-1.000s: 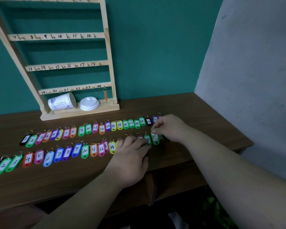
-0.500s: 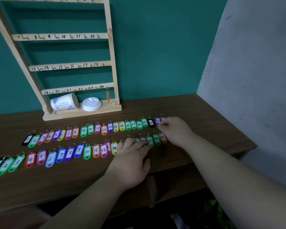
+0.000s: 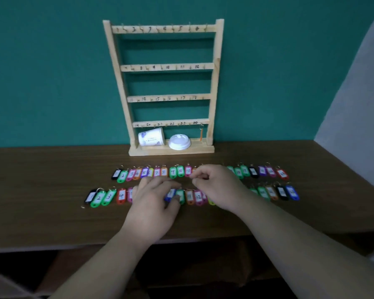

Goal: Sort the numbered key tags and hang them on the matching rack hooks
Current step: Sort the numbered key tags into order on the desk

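Bench [image 3: 52, 216]: dark wood grain, front edge nearest.
Left grip [image 3: 153, 203]: released. Palm down, fingers laid straight across the middle of the near row [image 3: 108, 197], covering the tags just right of red 4.
Near row: coloured tags flat on the bench, side by side, rings pointing away. Black 1 at the left end, blue at the right end.
Right grip [image 3: 218, 186]: between the two rows, fingers curled, thumb and forefinger tips together. Blurred, so cannot tell whether it grasps a ring or nothing.
Far row [image 3: 173, 172]: second line of tags, parallel, part hidden behind the right grip.
Rack [image 3: 216, 83]: wooden, upright at the back of the bench, four numbered rails with hooks.
Hung tag [image 3: 201, 134]: orange, on the bottom rail by 24.
Cup [image 3: 151, 137]: white, on its side on the rack base.
Lid [image 3: 179, 142]: white, just right of the cup.
Wall [image 3: 52, 72]: teal.
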